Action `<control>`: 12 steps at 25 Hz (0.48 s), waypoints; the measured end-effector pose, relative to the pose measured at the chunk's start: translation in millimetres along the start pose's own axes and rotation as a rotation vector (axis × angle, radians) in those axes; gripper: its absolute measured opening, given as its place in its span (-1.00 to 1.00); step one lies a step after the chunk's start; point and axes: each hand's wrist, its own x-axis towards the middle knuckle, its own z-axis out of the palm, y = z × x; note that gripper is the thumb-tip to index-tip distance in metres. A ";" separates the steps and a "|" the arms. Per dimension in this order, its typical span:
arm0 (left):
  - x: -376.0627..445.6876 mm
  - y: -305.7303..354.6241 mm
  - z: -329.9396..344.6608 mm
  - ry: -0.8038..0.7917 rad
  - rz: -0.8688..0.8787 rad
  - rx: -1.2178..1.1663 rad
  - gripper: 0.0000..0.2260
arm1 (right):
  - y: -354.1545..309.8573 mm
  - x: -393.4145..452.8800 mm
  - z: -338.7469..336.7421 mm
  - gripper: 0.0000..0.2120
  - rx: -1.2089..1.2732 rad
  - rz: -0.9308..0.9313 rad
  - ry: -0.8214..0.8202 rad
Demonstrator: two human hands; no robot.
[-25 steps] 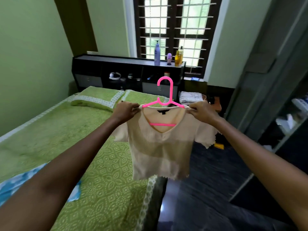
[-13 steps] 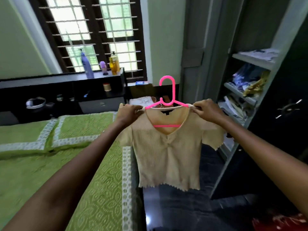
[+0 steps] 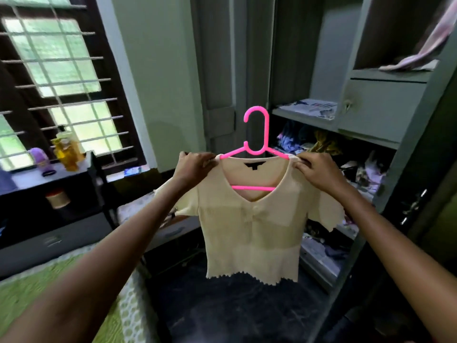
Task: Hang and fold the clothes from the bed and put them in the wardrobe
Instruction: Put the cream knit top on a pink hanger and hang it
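Top (image 3: pixel 249 231), cream, short-sleeved, hangs on pink hanger (image 3: pixel 256 144), held in the air before the open wardrobe (image 3: pixel 371 134) shelves. Left hand (image 3: pixel 195 167) and right hand (image 3: pixel 317 170) each pinch one shoulder, fingers curled.

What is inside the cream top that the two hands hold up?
A pink hanger: its hook, sloping arms and lower bar show at the neckline of the cream top. Its arm ends are covered by the fabric and by the left hand and right hand.

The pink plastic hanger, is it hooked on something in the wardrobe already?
No, the pink plastic hanger has its hook free in the air, held up with the cream knitted top by both hands.
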 end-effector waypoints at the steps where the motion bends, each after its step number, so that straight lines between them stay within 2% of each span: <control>1: 22.3 -2.9 8.9 0.017 0.033 -0.014 -0.76 | 4.9 9.5 1.1 -0.83 -0.016 0.025 0.057; 4: 86.1 -10.3 37.1 0.105 0.149 -0.113 -0.81 | 17.3 40.1 4.4 -0.84 -0.032 0.071 0.194; 12: 258.2 10.5 107.5 0.155 0.373 -0.304 -0.77 | 73.5 135.4 -4.5 -0.81 -0.096 0.308 0.420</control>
